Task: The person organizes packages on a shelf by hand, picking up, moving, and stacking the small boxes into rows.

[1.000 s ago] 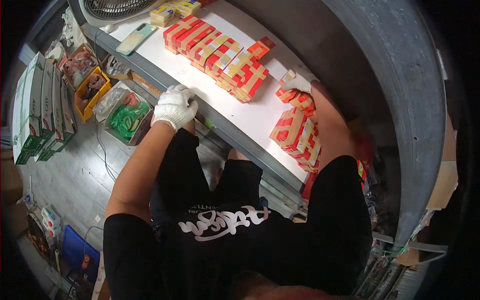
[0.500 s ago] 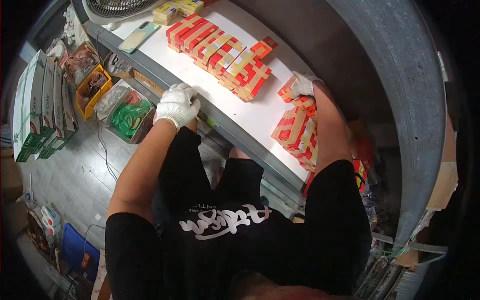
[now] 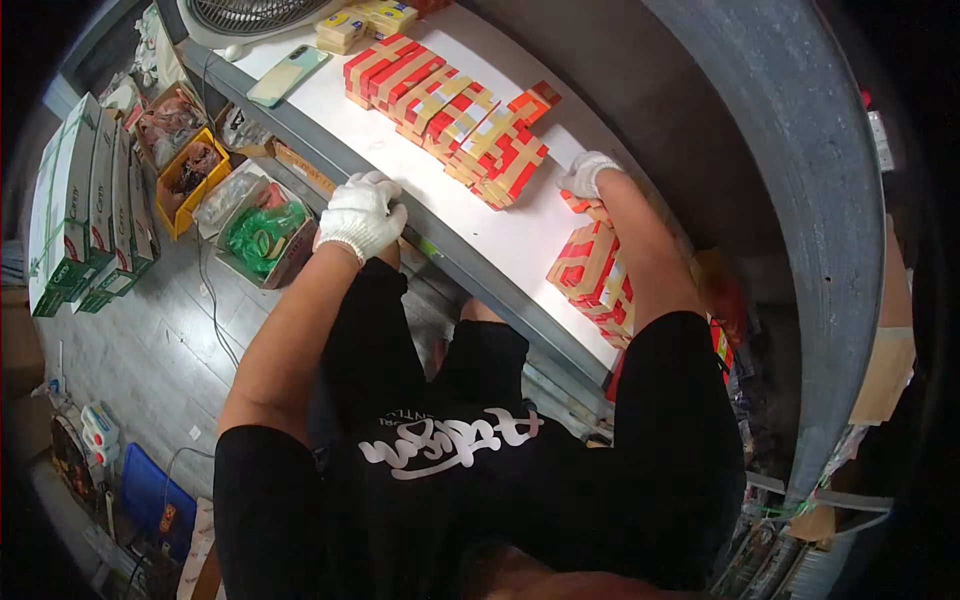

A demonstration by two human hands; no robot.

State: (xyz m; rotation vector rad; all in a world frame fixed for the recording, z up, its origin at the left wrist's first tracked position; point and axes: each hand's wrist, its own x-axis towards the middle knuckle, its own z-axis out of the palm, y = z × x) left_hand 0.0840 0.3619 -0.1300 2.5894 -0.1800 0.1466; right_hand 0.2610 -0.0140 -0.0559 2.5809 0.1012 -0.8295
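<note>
My left hand (image 3: 362,212), in a white knit glove, rests at the grey table edge (image 3: 440,245) with its fingers curled over it. At the back right of the white tabletop, my right hand (image 3: 590,174), also gloved, has its fingers closed over a small red box with tan tape (image 3: 577,201); the glove hides most of it. Just nearer to me stands a stack of red taped boxes (image 3: 588,268), partly behind my right forearm. A long row of similar red taped boxes (image 3: 445,115) lies left of my right hand.
A phone (image 3: 290,76), yellow packs (image 3: 343,30) and a fan (image 3: 255,12) occupy the table's far left. Bins (image 3: 190,185) and a box with green plastic (image 3: 262,235) stand below. White cartons (image 3: 70,210) lean at left. A grey curved beam (image 3: 825,240) rises at right.
My right hand has shifted slightly up and left, now covering the small red box that showed beside its fingers before. My left hand stays at the table edge. The view has shifted slightly.
</note>
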